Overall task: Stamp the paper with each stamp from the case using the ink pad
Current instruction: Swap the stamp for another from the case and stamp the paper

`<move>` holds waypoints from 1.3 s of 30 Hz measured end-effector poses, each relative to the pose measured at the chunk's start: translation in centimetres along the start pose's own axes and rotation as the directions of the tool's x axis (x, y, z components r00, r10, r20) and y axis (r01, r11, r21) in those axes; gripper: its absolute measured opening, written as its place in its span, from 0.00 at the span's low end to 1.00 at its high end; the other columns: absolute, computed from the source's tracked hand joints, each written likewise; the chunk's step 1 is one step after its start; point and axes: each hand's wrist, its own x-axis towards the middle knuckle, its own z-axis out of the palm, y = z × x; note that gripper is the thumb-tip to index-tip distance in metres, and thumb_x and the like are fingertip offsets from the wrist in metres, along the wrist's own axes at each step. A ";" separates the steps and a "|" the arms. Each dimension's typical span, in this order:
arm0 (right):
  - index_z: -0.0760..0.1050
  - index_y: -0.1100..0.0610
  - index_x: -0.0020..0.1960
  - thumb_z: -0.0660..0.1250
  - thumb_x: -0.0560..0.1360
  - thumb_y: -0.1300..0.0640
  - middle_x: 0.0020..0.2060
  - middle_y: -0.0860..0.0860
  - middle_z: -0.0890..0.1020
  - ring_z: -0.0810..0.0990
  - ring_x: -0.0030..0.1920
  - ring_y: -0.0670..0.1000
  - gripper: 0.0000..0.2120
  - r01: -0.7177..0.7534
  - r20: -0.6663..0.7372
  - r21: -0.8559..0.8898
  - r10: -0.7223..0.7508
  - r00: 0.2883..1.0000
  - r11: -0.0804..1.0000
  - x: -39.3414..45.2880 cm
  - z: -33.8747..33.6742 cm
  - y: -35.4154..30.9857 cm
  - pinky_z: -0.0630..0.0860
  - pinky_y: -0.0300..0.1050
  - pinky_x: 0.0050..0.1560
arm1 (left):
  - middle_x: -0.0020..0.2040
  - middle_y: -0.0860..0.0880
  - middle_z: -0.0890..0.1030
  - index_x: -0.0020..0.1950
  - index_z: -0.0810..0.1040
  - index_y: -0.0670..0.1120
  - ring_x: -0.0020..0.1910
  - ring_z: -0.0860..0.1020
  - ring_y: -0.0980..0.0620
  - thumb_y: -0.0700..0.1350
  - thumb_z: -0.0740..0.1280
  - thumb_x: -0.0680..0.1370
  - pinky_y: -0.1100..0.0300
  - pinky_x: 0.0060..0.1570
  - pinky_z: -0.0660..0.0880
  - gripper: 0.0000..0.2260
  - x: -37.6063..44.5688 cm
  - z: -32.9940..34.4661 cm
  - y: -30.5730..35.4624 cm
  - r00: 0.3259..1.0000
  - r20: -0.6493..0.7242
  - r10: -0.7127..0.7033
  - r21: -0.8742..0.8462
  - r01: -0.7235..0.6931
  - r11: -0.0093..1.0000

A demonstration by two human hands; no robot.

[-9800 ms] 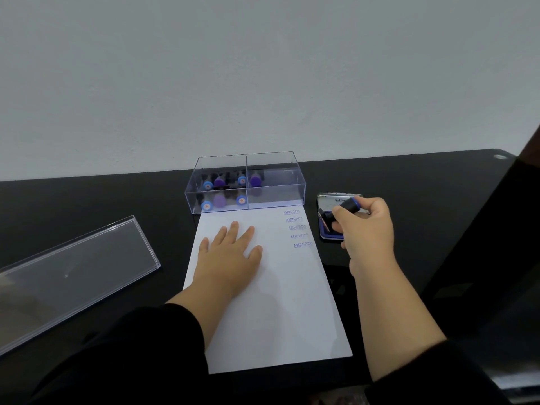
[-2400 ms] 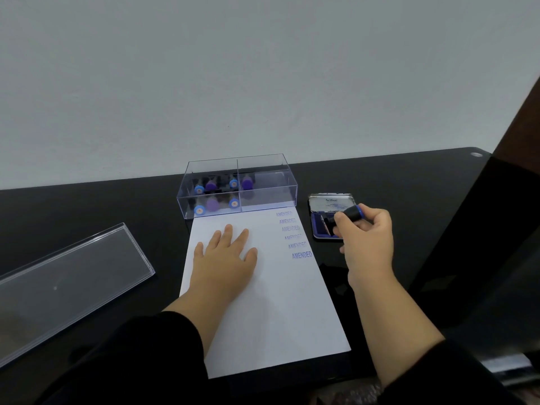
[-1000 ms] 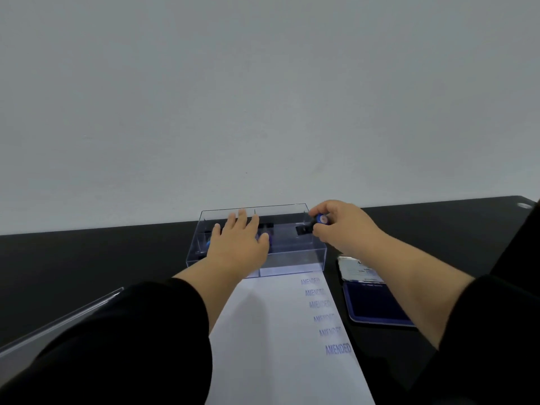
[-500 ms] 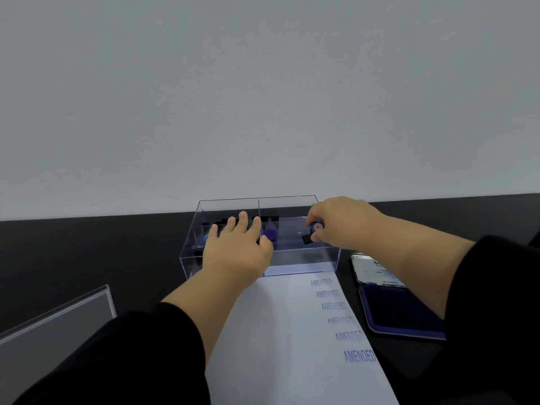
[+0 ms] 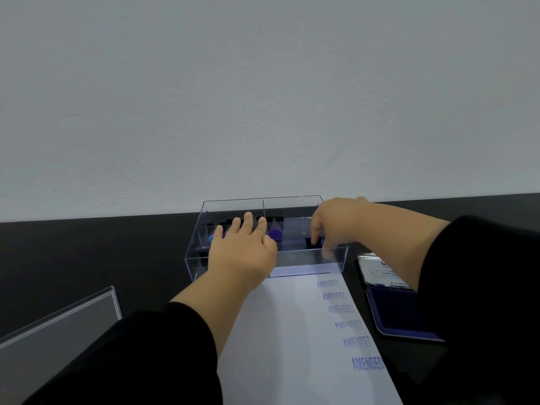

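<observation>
Far to the left of the left hand (image 5: 244, 252), a clear plastic lid (image 5: 58, 331) lies on the black table (image 5: 87, 258), well apart from it. The left hand rests over the left half of the clear case (image 5: 309, 260), palm down, fingers straight and spread, holding nothing. Beyond and beneath its fingertips, stamps stand in the left compartments; a blue-capped stamp (image 5: 211, 240) shows just left of the little finger, and a purple stamp (image 5: 275, 232) stands just right of the index finger, beside the case's middle divider.

Further right, the right hand (image 5: 336, 220) reaches down into the case's right compartment, fingers curled downward. Its fingertips pinch a dark stamp with a blue top (image 5: 314, 244) that sits low in that compartment, near the front wall.

Toward the person from both hands, the white paper (image 5: 277, 331) lies with its far edge touching the case. Six blue "AMENDED" prints (image 5: 368, 363) run down its right side. To the right of the paper, under the right forearm, the ink pad (image 5: 391, 311) lies open, its lid (image 5: 377, 271) tilted back and the blue pad partly hidden by the black sleeve (image 5: 482, 302).
</observation>
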 end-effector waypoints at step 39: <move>0.75 0.53 0.58 0.58 0.80 0.51 0.48 0.48 0.74 0.72 0.51 0.49 0.11 0.175 -0.295 0.488 -0.027 0.955 0.855 5.7 -0.2 -2.6 0.68 0.42 0.53 | 0.79 0.51 0.44 0.78 0.42 0.56 0.77 0.43 0.50 0.56 0.43 0.82 0.49 0.74 0.40 0.24 0.6 -0.9 -4.0 0.999 0.025 0.024 0.037 -0.025 0.999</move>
